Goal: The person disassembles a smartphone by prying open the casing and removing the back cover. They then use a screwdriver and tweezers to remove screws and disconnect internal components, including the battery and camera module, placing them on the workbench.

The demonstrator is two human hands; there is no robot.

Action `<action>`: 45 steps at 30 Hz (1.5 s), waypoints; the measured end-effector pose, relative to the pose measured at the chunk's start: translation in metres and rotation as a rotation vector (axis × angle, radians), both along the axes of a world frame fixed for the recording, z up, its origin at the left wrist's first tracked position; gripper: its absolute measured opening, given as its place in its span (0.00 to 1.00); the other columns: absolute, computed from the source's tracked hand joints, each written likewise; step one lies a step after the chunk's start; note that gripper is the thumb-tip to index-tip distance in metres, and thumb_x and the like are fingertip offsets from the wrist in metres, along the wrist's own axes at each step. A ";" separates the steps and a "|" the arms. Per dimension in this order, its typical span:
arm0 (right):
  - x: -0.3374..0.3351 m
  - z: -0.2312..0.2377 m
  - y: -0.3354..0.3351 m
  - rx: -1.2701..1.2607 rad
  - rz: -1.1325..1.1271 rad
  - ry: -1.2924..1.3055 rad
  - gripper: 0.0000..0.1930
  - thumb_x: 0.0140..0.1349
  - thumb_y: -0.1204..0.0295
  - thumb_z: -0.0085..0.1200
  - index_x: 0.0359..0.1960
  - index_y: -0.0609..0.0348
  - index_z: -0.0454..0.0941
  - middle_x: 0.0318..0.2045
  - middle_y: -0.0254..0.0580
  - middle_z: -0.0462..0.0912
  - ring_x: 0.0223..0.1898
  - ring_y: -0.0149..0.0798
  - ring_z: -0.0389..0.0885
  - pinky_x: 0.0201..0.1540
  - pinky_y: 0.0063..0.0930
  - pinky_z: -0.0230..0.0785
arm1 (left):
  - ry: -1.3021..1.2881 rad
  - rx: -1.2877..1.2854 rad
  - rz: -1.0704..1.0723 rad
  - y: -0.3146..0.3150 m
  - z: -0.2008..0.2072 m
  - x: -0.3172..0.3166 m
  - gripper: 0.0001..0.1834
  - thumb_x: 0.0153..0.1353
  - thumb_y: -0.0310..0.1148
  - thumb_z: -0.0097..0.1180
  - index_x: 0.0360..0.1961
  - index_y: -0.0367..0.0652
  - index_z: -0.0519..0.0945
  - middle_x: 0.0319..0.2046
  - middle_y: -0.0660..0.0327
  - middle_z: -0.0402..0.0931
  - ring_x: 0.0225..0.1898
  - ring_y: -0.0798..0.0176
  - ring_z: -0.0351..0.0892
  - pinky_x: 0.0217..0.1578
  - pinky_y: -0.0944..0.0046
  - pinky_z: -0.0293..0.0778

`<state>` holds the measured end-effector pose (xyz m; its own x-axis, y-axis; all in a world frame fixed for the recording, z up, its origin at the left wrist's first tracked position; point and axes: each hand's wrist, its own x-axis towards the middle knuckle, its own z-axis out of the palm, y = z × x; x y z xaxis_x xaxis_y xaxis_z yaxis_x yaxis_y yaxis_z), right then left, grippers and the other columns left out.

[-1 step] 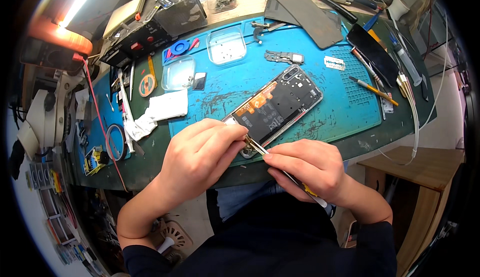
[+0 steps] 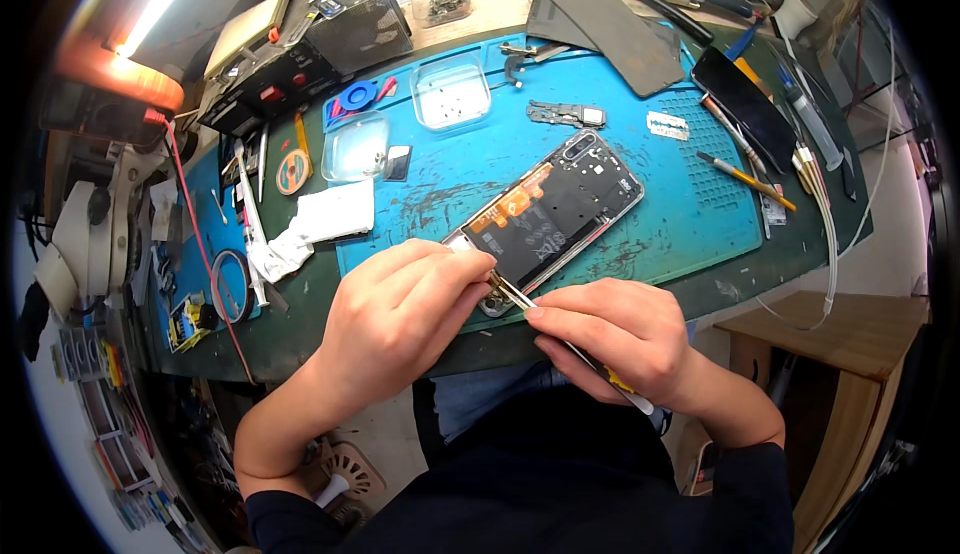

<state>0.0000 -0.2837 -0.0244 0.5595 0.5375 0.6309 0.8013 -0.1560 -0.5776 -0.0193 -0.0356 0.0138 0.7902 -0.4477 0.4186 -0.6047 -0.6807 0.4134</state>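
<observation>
An opened phone (image 2: 570,212) lies slanted on the blue work mat, its black battery, orange flex cable and camera lenses exposed. Over its lower left end, my left hand (image 2: 400,309) is closed in a pinch. Whatever sits between those fingertips is hidden, though a small gold-coloured piece shows beside them. My right hand (image 2: 615,339) grips slim metal tweezers (image 2: 515,295), whose tips reach that gold piece beside the left fingers. The far end of the tweezers, rounded and pale, sticks out below my right palm.
Past the phone lie a loose speaker module (image 2: 567,115), a razor blade (image 2: 668,126) and two clear trays (image 2: 451,91). A white tissue (image 2: 320,219) rests left. On the right are a dark phone screen (image 2: 745,109), a brush (image 2: 748,182) and a syringe (image 2: 815,126).
</observation>
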 end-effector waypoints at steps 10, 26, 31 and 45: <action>0.001 0.003 -0.002 -0.017 0.038 -0.005 0.15 0.54 0.79 0.73 0.44 0.62 0.87 0.39 0.42 0.89 0.34 0.41 0.90 0.34 0.32 0.83 | -0.095 0.141 -0.017 -0.004 -0.001 0.000 0.15 0.56 0.21 0.70 0.44 0.39 0.81 0.30 0.59 0.80 0.36 0.54 0.86 0.36 0.57 0.81; -0.018 -0.004 0.009 -0.071 -0.111 -0.167 0.14 0.53 0.79 0.70 0.44 0.64 0.87 0.39 0.41 0.88 0.33 0.38 0.89 0.33 0.29 0.81 | 0.038 -0.123 0.036 0.003 -0.011 0.003 0.18 0.55 0.15 0.71 0.47 0.39 0.83 0.35 0.58 0.85 0.36 0.55 0.87 0.38 0.60 0.82; -0.033 -0.001 0.018 -0.150 -0.200 -0.242 0.12 0.57 0.79 0.65 0.43 0.69 0.87 0.39 0.46 0.87 0.35 0.40 0.89 0.36 0.30 0.84 | 0.029 -0.201 0.045 0.004 -0.016 -0.001 0.19 0.57 0.17 0.71 0.50 0.38 0.83 0.35 0.57 0.85 0.36 0.53 0.86 0.37 0.56 0.82; -0.060 -0.005 0.036 -0.363 -0.374 -0.418 0.14 0.62 0.76 0.61 0.46 0.71 0.88 0.45 0.52 0.88 0.43 0.44 0.90 0.48 0.34 0.88 | 0.041 -0.161 -0.061 0.017 -0.021 -0.009 0.28 0.57 0.15 0.71 0.60 0.39 0.81 0.43 0.58 0.88 0.46 0.54 0.89 0.47 0.58 0.84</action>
<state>-0.0596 -0.2475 -0.0296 0.4974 0.5741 0.6504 0.8004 -0.5929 -0.0888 -0.0282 -0.0185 -0.0075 0.7815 -0.4252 0.4566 -0.6233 -0.5658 0.5398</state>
